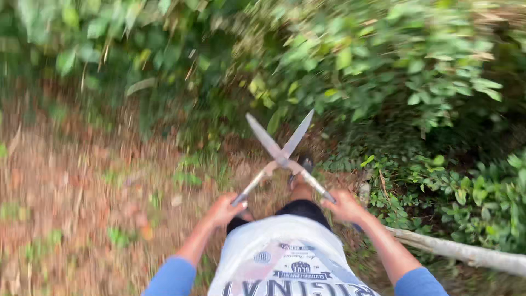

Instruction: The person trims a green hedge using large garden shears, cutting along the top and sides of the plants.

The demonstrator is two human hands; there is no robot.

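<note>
I hold a pair of hedge shears [282,156] in front of me, its two metal blades spread apart and pointing at the bushes. My left hand [224,209] grips the left handle. My right hand [344,205] grips the right handle. Both arms wear blue sleeves. Below the shears I see my white printed shirt [285,257], dark shorts and one foot in a dark sandal [304,164]. The view is blurred by motion.
Dense green bushes [356,60] fill the top and right. Brown leaf-strewn ground [82,186] lies to the left. A pale fallen branch [466,252] runs along the ground at lower right, among low green plants [471,192].
</note>
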